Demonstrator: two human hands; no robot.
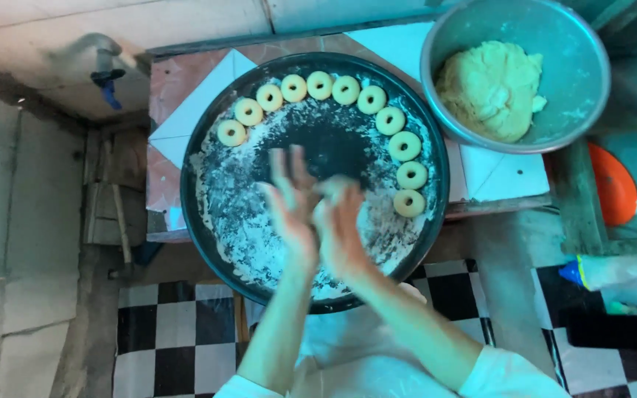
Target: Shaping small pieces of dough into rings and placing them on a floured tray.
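- Here, head view, hands: the left hand and right hand are pressed palm to palm over the middle of the round dark tray, fingers flat and blurred with motion. Whether a piece of dough sits between the palms I cannot tell; neither hand is closed around anything visible.
- Head view, work pieces: ten small dough rings lie in an arc along the far and right rim of the tray, each just beside the next, from the upper left round to the right edge (the near and left rim is bare but for flour).
- Step, as a judgement: a portion is being rolled between the palms, mid-batch. The next move calls for a shaped ring set down just beside the last ring in the arc without touching it.
- Head view, supply: a metal bowl at upper right holds a lump of pale dough, near the tray.
- Head view, surface and room: the tray rests on a tiled tabletop with white and reddish diamond tiles; below is a black-and-white checkered floor; a pipe tap with a blue handle is at upper left, by a rough wall.
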